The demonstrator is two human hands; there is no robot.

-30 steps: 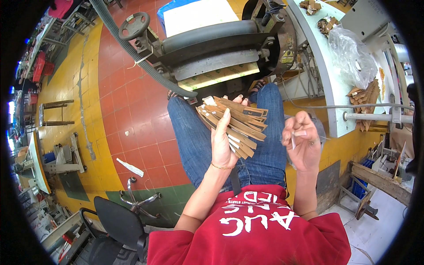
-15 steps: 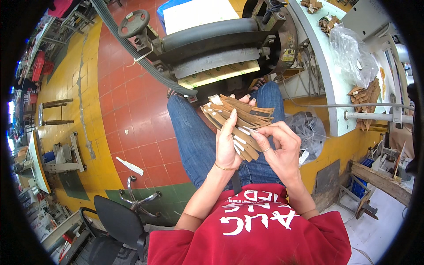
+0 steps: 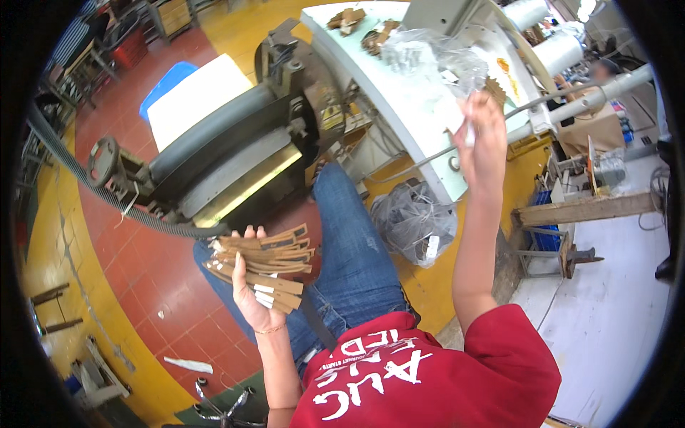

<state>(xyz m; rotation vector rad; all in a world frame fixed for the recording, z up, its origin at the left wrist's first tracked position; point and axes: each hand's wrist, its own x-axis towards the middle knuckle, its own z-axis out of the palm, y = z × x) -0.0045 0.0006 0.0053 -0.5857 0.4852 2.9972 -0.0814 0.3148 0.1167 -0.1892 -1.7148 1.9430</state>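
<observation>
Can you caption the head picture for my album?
Left hand holding fanned brown strips, right hand stretched out by the pale table.

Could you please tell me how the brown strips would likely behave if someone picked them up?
The strips are probably springy rather than floppy, since their free ends jut from the left grip with little visible droop. They look thin, so each is likely light. Fanned out, with gaps between some ends, they may well slide apart.
</observation>
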